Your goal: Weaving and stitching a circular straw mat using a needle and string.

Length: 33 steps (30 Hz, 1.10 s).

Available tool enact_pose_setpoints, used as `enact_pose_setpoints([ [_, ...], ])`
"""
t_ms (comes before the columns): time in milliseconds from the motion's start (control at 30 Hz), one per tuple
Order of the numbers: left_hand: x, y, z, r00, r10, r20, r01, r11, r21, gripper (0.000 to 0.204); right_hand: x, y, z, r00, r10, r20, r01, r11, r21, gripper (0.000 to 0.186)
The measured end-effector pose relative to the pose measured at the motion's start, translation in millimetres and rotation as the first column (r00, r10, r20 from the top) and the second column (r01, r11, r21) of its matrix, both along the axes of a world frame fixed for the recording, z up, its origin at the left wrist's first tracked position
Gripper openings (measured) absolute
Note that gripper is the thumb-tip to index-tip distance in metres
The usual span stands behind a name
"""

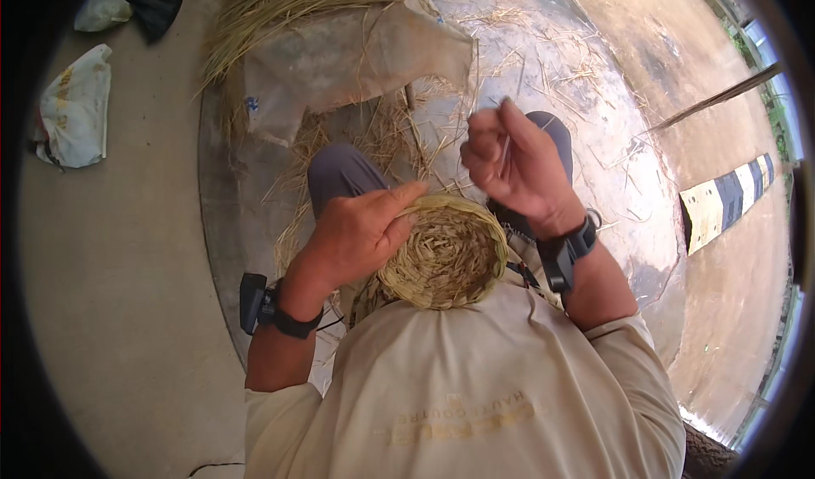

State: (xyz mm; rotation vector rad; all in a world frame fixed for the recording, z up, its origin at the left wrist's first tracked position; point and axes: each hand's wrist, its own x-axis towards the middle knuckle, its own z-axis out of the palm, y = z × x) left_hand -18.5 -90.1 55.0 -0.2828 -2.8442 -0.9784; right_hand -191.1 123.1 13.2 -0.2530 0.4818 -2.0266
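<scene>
Our left hand [352, 235] grips the woven basket [448, 257], base and wall seemingly formed, finishing perhaps remaining, while beside it our right hand [525, 167] curls, whether gripping anything we cannot tell.

Makeshift craft workspot, looks open-air or open-sided, no proper workshop fittings. Bare concrete floor [136, 267], straw scraps [378, 131] all over, big stalk bundle [280, 16], half-covered by translucent plastic sheet [361, 59]. Woven basket [446, 254] on lap. Striped barrier [730, 201] and greenery [780, 131] at right: outdoors, yard-like.
</scene>
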Motion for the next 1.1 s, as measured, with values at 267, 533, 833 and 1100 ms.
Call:
enact_pose_setpoints([
  [267, 12.2, -0.6, 0.1, 0.998, 0.019, 0.066, -0.016, 0.999, -0.051, 0.036, 9.5, -0.9, 27.8, 0.432, 0.572, -0.697, 0.085, 0.743, 0.663, 0.035],
  [533, 25.3, -3.6, -11.3, 0.993, 0.043, 0.108, -0.049, 0.998, 0.051, 0.028, 23.0, 14.4, 27.4, 0.416, 0.445, -0.793, 0.191, 0.810, 0.555, 0.030],
  [833, 18.0, 6.7, -10.5, 0.995, 0.062, -0.074, -0.060, 0.998, 0.022, 0.026, -4.8, -6.2, 33.0, 0.873, -0.141, -0.466, 0.180, 0.983, 0.041, 0.019],
  [1100, 20.7, -4.6, -11.0, 0.995, 0.097, -0.009, -0.096, 0.990, 0.099, 0.036, 91.5, -15.6, 35.9, -0.179, -0.063, -0.982, -0.050, 0.997, -0.055, 0.018],
])
